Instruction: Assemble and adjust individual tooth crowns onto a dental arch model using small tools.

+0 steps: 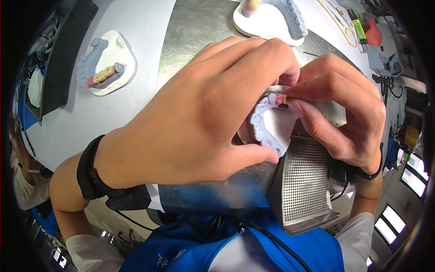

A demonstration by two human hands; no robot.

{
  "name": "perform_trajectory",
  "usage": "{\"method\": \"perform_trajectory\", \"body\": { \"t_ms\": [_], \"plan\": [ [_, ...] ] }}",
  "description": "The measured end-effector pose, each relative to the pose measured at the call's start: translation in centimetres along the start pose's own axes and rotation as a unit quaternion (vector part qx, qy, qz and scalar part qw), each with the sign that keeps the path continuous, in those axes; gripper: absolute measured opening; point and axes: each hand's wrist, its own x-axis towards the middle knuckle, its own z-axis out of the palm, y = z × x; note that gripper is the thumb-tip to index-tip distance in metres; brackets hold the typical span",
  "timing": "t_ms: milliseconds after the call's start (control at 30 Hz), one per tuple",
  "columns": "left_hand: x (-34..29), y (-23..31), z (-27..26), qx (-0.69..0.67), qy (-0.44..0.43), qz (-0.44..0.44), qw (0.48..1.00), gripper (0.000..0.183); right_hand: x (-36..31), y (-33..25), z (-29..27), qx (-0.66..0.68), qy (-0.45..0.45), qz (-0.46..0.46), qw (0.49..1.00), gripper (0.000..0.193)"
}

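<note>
My left hand (213, 104) is closed around a dental model (259, 122), a white plaster base with a blue-grey row of teeth, thumb on its near end and fingers over the far side. At the model's far right end, my right hand (344, 109) pinches a small tooth-coloured dental crown piece (285, 100) between thumb and index finger. Pink gum-coloured material shows beside it, touching the blue-grey teeth. The fingertips partly hide this piece, so I cannot tell whether it is fully seated.
Another dental model (122, 68) with yellowish crowns lies at the left, and a third dental model (272, 25) at the far side. A perforated metal plate (306, 181) stands near my right wrist. A black tray (59, 59) holds tools. A person's arm (25, 158) shows at the left edge.
</note>
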Motion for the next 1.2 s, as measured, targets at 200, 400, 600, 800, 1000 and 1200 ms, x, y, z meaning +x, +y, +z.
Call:
{"method": "perform_trajectory", "body": {
  "t_ms": [200, 400, 600, 800, 1000, 1200],
  "plan": [
    [1.0, 0.6, 0.0, 0.04, -0.008, -0.006, 0.999, 0.068, -0.4, 0.7, -2.3, -0.012, -0.028, 0.021, 0.999, 0.014],
    [1.4, 0.9, 0.0, 0.038, -0.039, -0.003, 0.999, 0.062, -1.6, 2.8, -6.2, -0.217, 0.013, 0.099, 0.971, 0.019],
    [1.4, 0.3, 0.1, -0.01, -0.052, -0.031, 0.998, 0.063, -1.4, 4.3, -5.4, -0.148, -0.004, 0.123, 0.981, 0.015],
    [1.5, 0.4, 0.2, -0.02, -0.039, -0.027, 0.999, 0.063, -2.2, 1.4, -6.8, -0.072, -0.02, 0.021, 0.997, 0.021],
    [1.3, 0.3, 0.1, 0.001, -0.034, -0.023, 0.999, 0.064, -0.5, -0.4, -6.5, -0.148, -0.07, -0.065, 0.984, 0.029],
    [0.8, -1.5, 1.7, -0.049, 0.021, 0.032, 0.998, 0.064, -0.4, -0.5, -5.9, -0.152, -0.065, -0.056, 0.985, 0.028]
  ]
}}
